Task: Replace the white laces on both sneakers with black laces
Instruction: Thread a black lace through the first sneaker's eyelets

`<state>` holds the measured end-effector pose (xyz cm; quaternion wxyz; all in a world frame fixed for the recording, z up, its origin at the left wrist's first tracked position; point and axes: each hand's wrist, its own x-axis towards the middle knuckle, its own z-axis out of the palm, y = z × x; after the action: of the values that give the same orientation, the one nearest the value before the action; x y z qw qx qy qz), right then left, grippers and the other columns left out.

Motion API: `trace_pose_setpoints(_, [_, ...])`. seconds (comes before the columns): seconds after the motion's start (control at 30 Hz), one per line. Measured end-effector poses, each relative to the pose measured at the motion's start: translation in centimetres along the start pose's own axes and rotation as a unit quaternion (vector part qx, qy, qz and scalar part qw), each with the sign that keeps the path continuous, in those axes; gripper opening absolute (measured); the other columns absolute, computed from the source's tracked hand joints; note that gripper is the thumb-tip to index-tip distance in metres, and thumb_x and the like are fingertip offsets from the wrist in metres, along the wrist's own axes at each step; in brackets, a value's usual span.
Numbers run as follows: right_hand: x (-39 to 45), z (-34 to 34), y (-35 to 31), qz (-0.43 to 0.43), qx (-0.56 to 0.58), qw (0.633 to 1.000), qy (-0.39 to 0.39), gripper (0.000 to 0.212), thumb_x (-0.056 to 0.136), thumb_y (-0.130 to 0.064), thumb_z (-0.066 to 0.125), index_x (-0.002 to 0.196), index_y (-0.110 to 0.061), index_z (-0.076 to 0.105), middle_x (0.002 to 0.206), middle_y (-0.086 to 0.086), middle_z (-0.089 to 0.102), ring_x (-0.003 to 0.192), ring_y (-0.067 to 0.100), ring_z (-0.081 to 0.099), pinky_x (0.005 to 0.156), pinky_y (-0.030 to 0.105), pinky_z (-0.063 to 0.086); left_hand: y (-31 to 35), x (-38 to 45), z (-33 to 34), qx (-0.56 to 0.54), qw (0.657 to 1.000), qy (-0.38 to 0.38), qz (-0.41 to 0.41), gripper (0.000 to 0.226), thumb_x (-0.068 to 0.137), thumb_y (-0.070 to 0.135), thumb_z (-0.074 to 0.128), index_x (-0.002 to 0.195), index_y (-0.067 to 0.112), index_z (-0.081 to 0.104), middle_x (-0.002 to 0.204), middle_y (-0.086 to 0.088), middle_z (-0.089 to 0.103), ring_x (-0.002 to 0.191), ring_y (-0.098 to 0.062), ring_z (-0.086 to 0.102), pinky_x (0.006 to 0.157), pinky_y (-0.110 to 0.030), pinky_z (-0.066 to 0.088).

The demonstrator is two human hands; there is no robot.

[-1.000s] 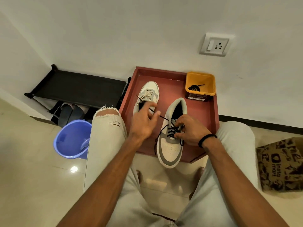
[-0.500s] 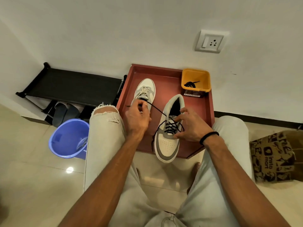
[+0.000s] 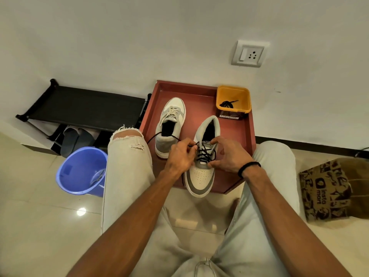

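Two grey-and-white sneakers stand on a red tray (image 3: 235, 132). The near sneaker (image 3: 201, 176) carries a black lace (image 3: 205, 153) crossed through its lower eyelets. My left hand (image 3: 180, 156) pinches one end of that lace beside the tongue; the loose tail curves off to the left. My right hand (image 3: 231, 154) holds the sneaker's right side, thumb on its eyelet edge. The far sneaker (image 3: 171, 118) has its white lace (image 3: 169, 113) in place. A second black lace (image 3: 227, 103) lies in a yellow tub (image 3: 233, 92).
A blue bucket (image 3: 79, 170) stands on the floor at the left. A black shoe rack (image 3: 83, 104) sits against the wall behind it. A printed paper bag (image 3: 327, 190) is at the right. My knees flank the tray.
My left hand has come back from the far sneaker to the near sneaker's eyelets, bringing the lace end with it. My right hand stays on the sneaker.
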<state>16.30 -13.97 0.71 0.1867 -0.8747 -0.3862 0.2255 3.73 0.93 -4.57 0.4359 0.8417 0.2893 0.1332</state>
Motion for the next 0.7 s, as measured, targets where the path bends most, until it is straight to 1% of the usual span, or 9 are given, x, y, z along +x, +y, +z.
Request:
trace_pose_setpoints(0.07, [0.0,-0.1,0.1,0.0,0.004,1.0,-0.002,0.079,0.064,-0.043,0.096,0.131,-0.028,0.057,0.13,0.0,0.062,0.107,0.017,0.057,0.092,0.035,0.051,-0.2,0.4,-0.4,-0.01,1.0,0.023,-0.019,0.01,0.103,0.021,0.063,0.105,0.013,0.068,0.085,-0.002,0.075,0.06,-0.009,0.071,0.062,-0.031,0.063])
trace_pose_setpoints(0.17, [0.1,-0.5,0.5,0.008,0.013,1.0,-0.002,0.075,0.062,-0.045,0.096,0.126,-0.029,0.06,0.128,-0.004,0.063,0.109,0.014,0.056,0.089,0.029,0.046,-0.7,0.8,-1.3,-0.033,0.993,0.097,-0.057,0.011,0.102,0.02,0.062,0.105,0.012,0.07,0.08,0.002,0.074,0.059,-0.008,0.072,0.063,-0.029,0.063])
trace_pose_setpoints(0.23, [0.1,-0.6,0.6,0.014,0.021,1.0,0.002,0.071,0.063,-0.045,0.096,0.123,-0.031,0.062,0.127,-0.004,0.064,0.109,0.012,0.055,0.089,0.028,0.045,-1.0,1.0,-1.8,-0.056,0.985,0.133,-0.096,0.011,0.103,0.018,0.062,0.106,0.011,0.07,0.077,0.002,0.074,0.056,-0.008,0.071,0.061,-0.027,0.062])
trace_pose_setpoints(0.27, [0.2,-0.6,0.6,0.016,0.024,1.0,0.003,0.069,0.063,-0.044,0.096,0.122,-0.031,0.062,0.126,-0.004,0.064,0.109,0.012,0.055,0.09,0.028,0.045,-1.2,1.1,-1.8,-0.052,0.983,0.142,-0.107,0.012,0.102,0.018,0.063,0.107,0.011,0.071,0.077,0.001,0.075,0.056,-0.009,0.072,0.061,-0.028,0.063])
trace_pose_setpoints(0.37, [0.4,-0.7,0.7,0.024,0.034,0.999,0.004,0.066,0.063,-0.045,0.096,0.12,-0.032,0.065,0.127,-0.004,0.065,0.108,0.012,0.057,0.089,0.029,0.046,-1.7,1.4,-1.7,0.001,0.98,0.162,-0.112,0.013,0.097,0.026,0.069,0.105,0.016,0.075,0.08,0.001,0.076,0.064,-0.015,0.075,0.066,-0.037,0.065])
trace_pose_setpoints(0.47, [0.2,-1.0,0.7,0.035,0.042,0.998,0.004,0.069,0.061,-0.051,0.095,0.121,-0.034,0.067,0.125,-0.006,0.067,0.108,0.012,0.06,0.088,0.03,0.049,-1.4,1.7,-2.1,0.024,0.976,0.182,-0.113,0.014,0.095,0.027,0.071,0.104,0.018,0.078,0.077,0.002,0.076,0.064,-0.013,0.074,0.067,-0.037,0.066])
trace_pose_setpoints(0.57, [0.1,-1.0,0.6,0.045,0.045,0.998,0.012,0.071,0.061,-0.05,0.095,0.124,-0.034,0.067,0.126,-0.005,0.067,0.11,0.013,0.06,0.088,0.03,0.048,-0.9,1.7,-2.9,0.019,0.978,0.175,-0.113,0.014,0.096,0.026,0.071,0.104,0.018,0.08,0.071,0.004,0.075,0.058,-0.009,0.073,0.065,-0.034,0.066])
trace_pose_setpoints(0.63, [0.2,-0.9,0.5,0.046,0.051,0.998,0.016,0.071,0.063,-0.046,0.096,0.125,-0.034,0.064,0.128,-0.004,0.066,0.107,0.013,0.06,0.087,0.03,0.048,-0.8,1.6,-3.0,-0.015,0.984,0.14,-0.108,0.018,0.098,0.023,0.07,0.114,0.019,0.075,0.08,0.001,0.077,0.06,-0.007,0.073,0.067,-0.033,0.065])
trace_pose_setpoints(0.7, [0.3,-0.7,0.5,0.041,0.053,0.998,0.018,0.072,0.064,-0.043,0.096,0.127,-0.033,0.062,0.129,-0.004,0.065,0.103,0.012,0.059,0.085,0.029,0.048,-0.6,1.4,-2.9,-0.018,0.992,0.085,-0.086,0.035,0.096,0.028,0.072,0.13,0.025,0.06,0.091,0.002,0.077,0.067,-0.007,0.075,0.071,-0.029,0.064])
